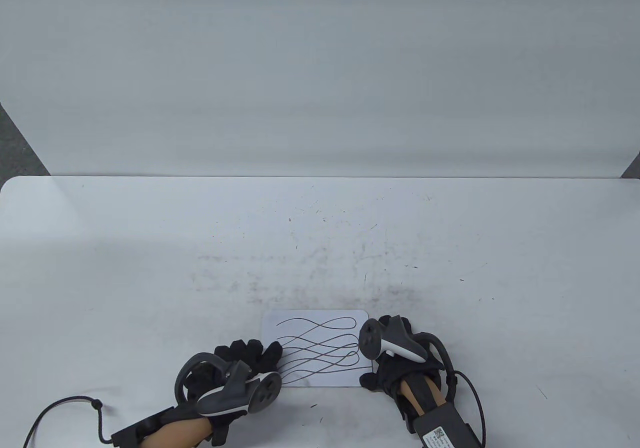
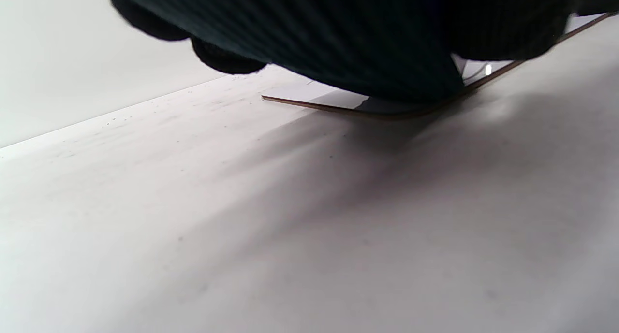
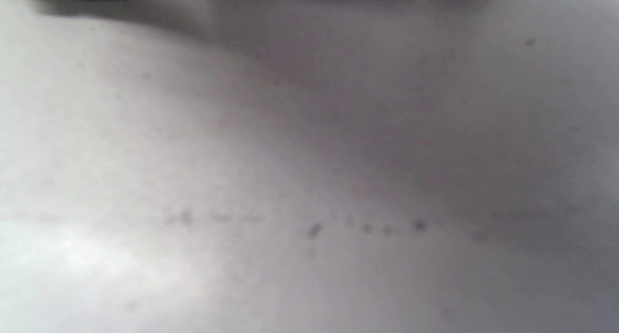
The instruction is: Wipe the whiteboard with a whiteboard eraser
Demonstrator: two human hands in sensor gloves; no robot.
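Note:
A small white whiteboard point(image 1: 320, 348) with dark wavy lines drawn on it lies on the table near the front edge. My left hand point(image 1: 240, 363) rests with its fingers spread flat on the board's left edge. In the left wrist view the dark glove point(image 2: 338, 38) presses on the thin board point(image 2: 314, 101). My right hand point(image 1: 392, 368) sits at the board's right edge, its fingers curled under the tracker and hidden. No eraser shows in any view. The right wrist view shows only blurred table surface.
The white table point(image 1: 150, 268) carries faint smudges and specks behind the board. A white backdrop point(image 1: 320, 68) rises at the table's far edge. Tracker cords point(image 1: 65, 408) lie at the front left and front right.

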